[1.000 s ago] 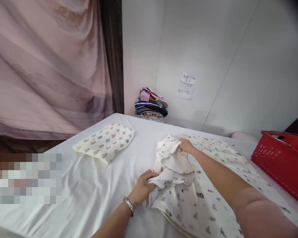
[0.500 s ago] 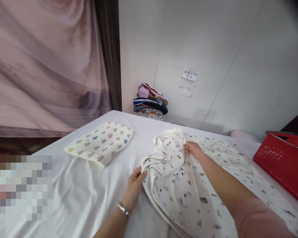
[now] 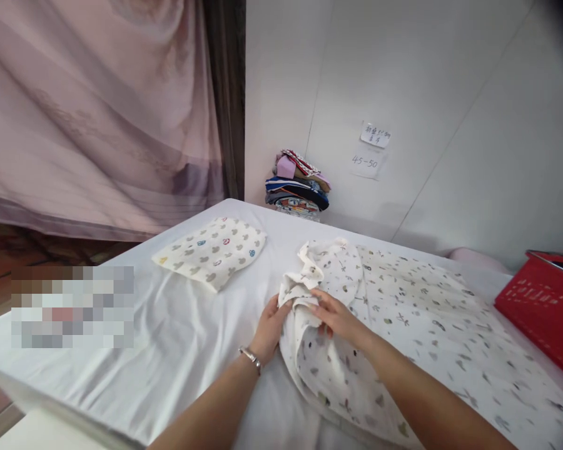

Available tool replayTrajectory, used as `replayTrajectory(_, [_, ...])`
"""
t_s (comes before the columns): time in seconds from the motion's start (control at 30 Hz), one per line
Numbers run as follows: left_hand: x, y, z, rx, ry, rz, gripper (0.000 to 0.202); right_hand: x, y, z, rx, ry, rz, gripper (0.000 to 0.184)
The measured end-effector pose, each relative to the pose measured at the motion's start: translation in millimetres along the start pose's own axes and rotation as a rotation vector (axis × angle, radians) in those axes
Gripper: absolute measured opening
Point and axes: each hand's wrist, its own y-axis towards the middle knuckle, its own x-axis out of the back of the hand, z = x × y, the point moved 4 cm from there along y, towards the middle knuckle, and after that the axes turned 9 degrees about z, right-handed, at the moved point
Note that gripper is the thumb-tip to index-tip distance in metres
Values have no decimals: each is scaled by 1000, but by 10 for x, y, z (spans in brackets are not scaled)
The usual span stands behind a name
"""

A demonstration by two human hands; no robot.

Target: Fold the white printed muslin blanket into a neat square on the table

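Note:
A thin white cloth (image 3: 422, 294) with small grey-green and dark prints spreads over the right half of the bed-like surface, its left part bunched and folded over. At the bunched left edge, my left hand (image 3: 268, 331) is closed on the cloth, thumb on top. Just right of it, my right hand (image 3: 335, 315) has its fingers curled into the same gathered folds. Some fingertips of both hands are hidden in the fabric. A folded cream cloth (image 3: 211, 253) with grey mushroom-like prints lies flat to the left, apart from both hands.
White sheeting (image 3: 187, 350) covers the surface in wrinkles. A stack of folded clothes (image 3: 298, 187) stands at the back against the wall. A red basket (image 3: 539, 306) sits at the right edge. Paper notes (image 3: 368, 162) are stuck to the wall, and a pink curtain (image 3: 98, 112) hangs at left.
My right hand has come left and nearer from the far part of the printed cloth to the folds beside my left hand. The cloth's left part is more bunched. The view has shifted left.

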Motion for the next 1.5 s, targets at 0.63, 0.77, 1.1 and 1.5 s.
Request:
replayTrajectory(0.63, [508,36,-230,-209,743,-464,27,518,-640,-782,140,595,-729,29])
replayTrajectory(0.77, [327,-85,-370,-525,1170,-462,32,585,-817,-1002,-63,-4,-665,35])
replayTrajectory(1.1, [-194,-91,-167,-561,1756,-28,33,457,-682,-659,294,-1014,-376,42])
replayTrajectory(1.5, [122,235,-505,-409,546,-245,17,580,-732,-707,161,423,-501,39])
